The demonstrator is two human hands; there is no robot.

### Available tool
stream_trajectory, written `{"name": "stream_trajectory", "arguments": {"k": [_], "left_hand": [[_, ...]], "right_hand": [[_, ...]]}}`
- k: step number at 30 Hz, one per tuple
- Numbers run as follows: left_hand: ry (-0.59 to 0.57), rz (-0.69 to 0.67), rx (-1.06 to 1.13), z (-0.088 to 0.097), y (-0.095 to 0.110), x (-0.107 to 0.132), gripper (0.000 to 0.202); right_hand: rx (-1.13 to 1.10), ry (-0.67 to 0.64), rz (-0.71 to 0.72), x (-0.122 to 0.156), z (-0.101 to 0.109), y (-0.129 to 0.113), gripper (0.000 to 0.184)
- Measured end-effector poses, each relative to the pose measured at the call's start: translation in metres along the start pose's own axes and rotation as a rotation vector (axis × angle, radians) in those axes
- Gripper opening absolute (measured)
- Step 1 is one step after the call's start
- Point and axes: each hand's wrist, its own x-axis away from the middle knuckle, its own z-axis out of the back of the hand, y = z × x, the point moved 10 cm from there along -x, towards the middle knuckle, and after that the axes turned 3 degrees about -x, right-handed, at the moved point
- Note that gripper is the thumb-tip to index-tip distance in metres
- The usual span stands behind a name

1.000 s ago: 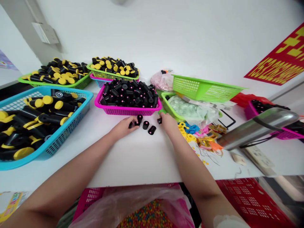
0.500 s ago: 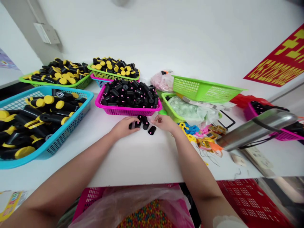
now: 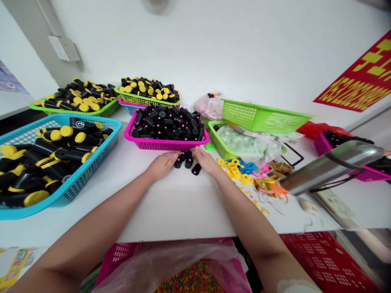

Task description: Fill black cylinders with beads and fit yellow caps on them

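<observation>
Several small black cylinders (image 3: 187,161) with pink dots lie loose on the white table (image 3: 171,199), just in front of a pink basket (image 3: 165,143) heaped with more of them. My left hand (image 3: 161,165) rests on the table at their left, fingers curled round the nearest pieces. From the right, my right hand (image 3: 205,160) touches the same cluster with bent fingertips. One cylinder (image 3: 196,169) lies apart, just under my right hand.
A blue basket (image 3: 76,179) of black and yellow parts stands at the left, two green baskets of them (image 3: 100,108) behind. Green baskets (image 3: 262,116), a plastic bag (image 3: 247,142), small coloured parts (image 3: 241,169) and a metal tube (image 3: 332,165) crowd the right.
Both hands have closed in on the loose cylinders and slid them toward the pink basket. My right hand came left from the green basket's corner.
</observation>
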Motion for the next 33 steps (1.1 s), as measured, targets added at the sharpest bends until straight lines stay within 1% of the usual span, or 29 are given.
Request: {"name": "stream_trajectory", "arguments": {"k": [3, 5, 10, 13, 15, 17, 18, 21, 22, 23, 25, 26, 27, 28, 31, 33], "left_hand": [[-0.023, -0.029, -0.010, -0.002, 0.006, 0.000, 0.055], [-0.031, -0.041, -0.024, -0.003, 0.009, 0.000, 0.056], [-0.054, -0.064, -0.072, -0.006, 0.013, 0.000, 0.058], [-0.057, -0.060, -0.079, -0.006, 0.012, 0.000, 0.057], [-0.062, -0.059, -0.080, -0.006, 0.012, 0.000, 0.057], [-0.073, -0.060, -0.080, -0.007, 0.012, 0.001, 0.056], [-0.078, -0.053, -0.074, -0.007, 0.011, 0.001, 0.056], [-0.077, -0.018, 0.002, -0.007, 0.005, 0.001, 0.057], [-0.070, -0.013, 0.045, -0.007, 0.004, 0.001, 0.059], [-0.064, -0.017, 0.088, -0.007, 0.004, 0.001, 0.062], [-0.055, -0.031, 0.145, -0.008, 0.005, 0.001, 0.071], [-0.049, -0.034, 0.152, -0.009, 0.006, 0.000, 0.075], [-0.041, -0.036, 0.148, -0.009, 0.006, 0.000, 0.077], [-0.032, -0.039, 0.139, -0.009, 0.007, 0.000, 0.078], [-0.011, -0.037, 0.121, -0.008, 0.007, 0.000, 0.074], [-0.019, -0.007, 0.128, -0.008, 0.004, 0.002, 0.070]], "right_hand": [[-0.030, 0.017, -0.067, -0.006, 0.003, 0.013, 0.035], [-0.047, -0.009, -0.061, -0.010, 0.002, 0.016, 0.032], [-0.146, -0.076, 0.015, -0.011, -0.002, 0.012, 0.029], [-0.204, -0.064, 0.061, -0.011, -0.001, 0.007, 0.026], [-0.229, -0.038, 0.077, -0.010, 0.001, 0.005, 0.031], [-0.243, -0.030, 0.093, -0.010, 0.005, 0.003, 0.037], [-0.245, -0.029, 0.100, -0.010, 0.008, 0.002, 0.037], [-0.222, -0.021, 0.107, -0.004, 0.026, 0.001, 0.021], [-0.181, -0.037, 0.121, -0.001, 0.030, -0.001, 0.021], [-0.123, -0.073, 0.149, 0.003, 0.031, -0.006, 0.029], [0.015, -0.187, 0.225, 0.013, 0.025, -0.018, 0.050], [0.079, -0.239, 0.253, 0.019, 0.019, -0.024, 0.057], [0.124, -0.274, 0.257, 0.022, 0.015, -0.027, 0.058], [0.147, -0.286, 0.231, 0.024, 0.013, -0.028, 0.053], [0.150, -0.268, 0.080, 0.023, 0.015, -0.020, 0.028], [0.078, -0.264, 0.003, 0.022, 0.017, -0.013, 0.021]]}}
